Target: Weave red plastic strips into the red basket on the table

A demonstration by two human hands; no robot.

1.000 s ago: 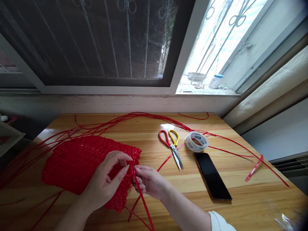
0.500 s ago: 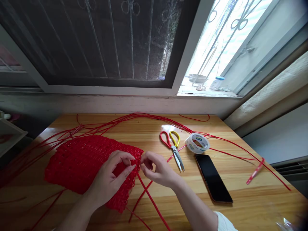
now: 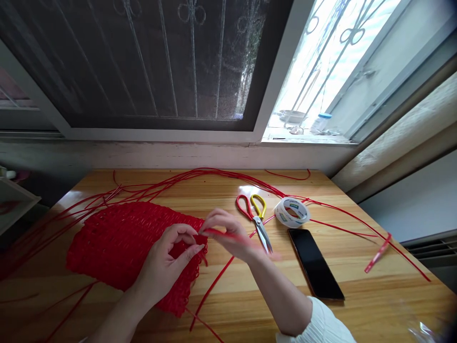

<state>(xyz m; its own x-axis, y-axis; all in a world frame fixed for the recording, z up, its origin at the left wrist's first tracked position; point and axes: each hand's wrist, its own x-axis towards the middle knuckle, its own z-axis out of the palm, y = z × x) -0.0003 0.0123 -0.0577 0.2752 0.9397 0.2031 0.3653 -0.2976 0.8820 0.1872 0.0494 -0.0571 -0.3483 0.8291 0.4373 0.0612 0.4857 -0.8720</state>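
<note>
A red woven piece (image 3: 117, 238), made of glossy plastic-like strips, lies on the left half of the wooden table. My left hand (image 3: 174, 252) rests over its right part, thumb and forefinger closed on the weave near the right edge. Just past that edge, my right hand (image 3: 226, 233) is raised with its fingers pinched together at a red strip (image 3: 228, 236). This strip is smeared by motion and crosses in front of the hand towards the wrist. Another loose red strip (image 3: 214, 286) slants across the table below my right hand.
Scissors (image 3: 262, 233) with red and yellow handles lie right of my right hand, beside a tape roll (image 3: 292, 212) and a black phone (image 3: 316, 264). Long red strips (image 3: 214, 170) arc along the table's back. A window frame (image 3: 160, 135) stands behind.
My right hand has moved slightly up, and the red strip that hung towards the bottom has swung up and right across it. My left hand stays in place.
</note>
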